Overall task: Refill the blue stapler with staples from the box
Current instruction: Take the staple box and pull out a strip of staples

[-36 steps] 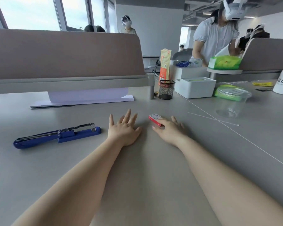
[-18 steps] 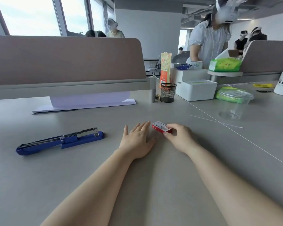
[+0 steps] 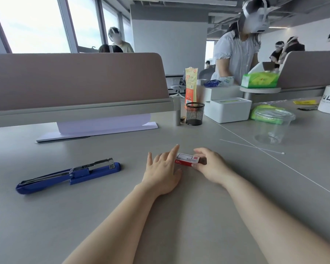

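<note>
A long blue stapler [image 3: 69, 174] lies on the grey desk at the left, its metal staple track showing along the top. A small red and white staple box [image 3: 188, 159] sits just above the desk in the middle. My right hand [image 3: 211, 164] grips the box's right end between thumb and fingers. My left hand [image 3: 163, 169] is spread with fingers apart, its index finger touching the box's left end. The stapler lies well to the left of both hands.
A grey desk divider [image 3: 74, 86] stands behind, with white paper [image 3: 103, 126] under it. A black mesh cup [image 3: 194, 113], a white box [image 3: 228, 109], a clear plastic cup [image 3: 272, 126] and a thin white stick [image 3: 251, 146] lie at the right. A person stands beyond.
My right hand has turned the staple box and lifted it slightly. My left hand has slid right until its fingers reach the box's left end. The stapler has not moved.
</note>
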Demonstrator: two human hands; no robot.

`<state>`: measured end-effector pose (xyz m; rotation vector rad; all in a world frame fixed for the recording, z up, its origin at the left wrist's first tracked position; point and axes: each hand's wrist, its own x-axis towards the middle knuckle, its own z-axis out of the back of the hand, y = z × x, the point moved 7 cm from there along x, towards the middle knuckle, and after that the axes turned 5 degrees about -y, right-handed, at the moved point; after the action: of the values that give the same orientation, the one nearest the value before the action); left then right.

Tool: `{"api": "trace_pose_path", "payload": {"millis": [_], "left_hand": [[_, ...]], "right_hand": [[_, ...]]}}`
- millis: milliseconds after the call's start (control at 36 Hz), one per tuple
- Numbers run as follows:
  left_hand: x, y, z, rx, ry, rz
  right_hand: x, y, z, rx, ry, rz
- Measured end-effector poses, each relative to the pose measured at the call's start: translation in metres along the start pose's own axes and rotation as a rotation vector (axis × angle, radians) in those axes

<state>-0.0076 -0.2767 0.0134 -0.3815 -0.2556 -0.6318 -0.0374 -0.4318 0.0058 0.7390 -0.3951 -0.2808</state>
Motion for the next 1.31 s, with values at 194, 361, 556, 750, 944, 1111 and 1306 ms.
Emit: {"api": "trace_pose_path", "payload": {"millis": [194, 361, 556, 750, 944, 1111, 1306], "left_hand": [[0.0, -0.002, 0.0, -0.011, 0.012, 0.003], [0.003, 0.006, -0.004, -0.099, 0.005, 0.038], [0.006, 0.017, 0.0, -0.117, -0.087, 0.092], [0.009, 0.019, -0.003, -0.104, -0.09, 0.06], [0.011, 0.019, -0.005, -0.142, -0.048, 0.036], [0.007, 0.017, -0.003, -0.141, -0.033, 0.018], [0.005, 0.017, 0.007, -0.219, -0.129, -0.024]], "right_hand": [[0.001, 0.002, -0.004, -0.017, -0.005, 0.024], [0.0, 0.003, -0.005, 0.027, 0.022, 0.032], [-0.001, -0.001, -0.001, 0.004, 0.024, 0.015], [0.002, -0.01, 0.005, -0.001, 0.013, -0.01], [0.002, -0.004, 0.0, 0.019, 0.099, 0.07], [0.0, -0.003, 0.0, 0.024, 0.116, 0.102], [-0.006, 0.006, 0.012, -0.093, 0.107, 0.187]]}}
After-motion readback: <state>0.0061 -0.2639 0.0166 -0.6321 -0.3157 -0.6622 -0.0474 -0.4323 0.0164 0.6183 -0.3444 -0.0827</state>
